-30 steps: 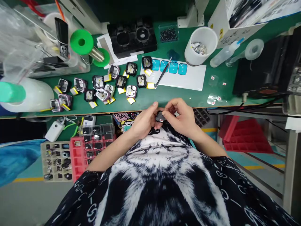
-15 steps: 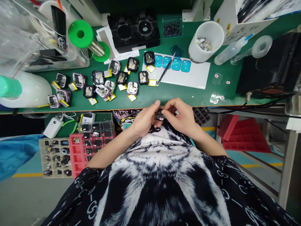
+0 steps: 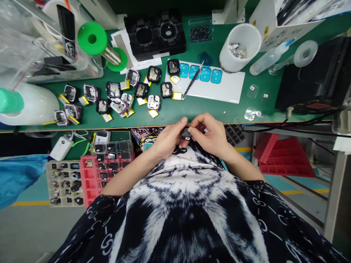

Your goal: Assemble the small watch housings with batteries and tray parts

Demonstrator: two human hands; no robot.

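Note:
My left hand (image 3: 171,139) is closed around a small dark square piece (image 3: 186,134) that looks like a watch screen, with a red-and-white sticker near its lower edge. Thumb and fingers of my right hand (image 3: 208,134) pinch the right side of the same piece. Both hands are held just in front of the bench edge, above my lap. Parts of the piece are hidden behind my fingers. On the green bench beyond lie several opened watch cases (image 3: 141,90) with yellow-edged batteries hanging out.
Tweezers (image 3: 193,80) rest across a white sheet (image 3: 219,91) with blue square stickers. A white cup (image 3: 240,47) of small metal parts stands behind. Left are a solder spool (image 3: 92,38) and a white bottle (image 3: 35,104). Below the bench sit a red tray (image 3: 89,182) and a beige tray (image 3: 65,182).
The dark piece has tilted slightly in my fingers, so more of its face shows. Both hands stay in almost the same place.

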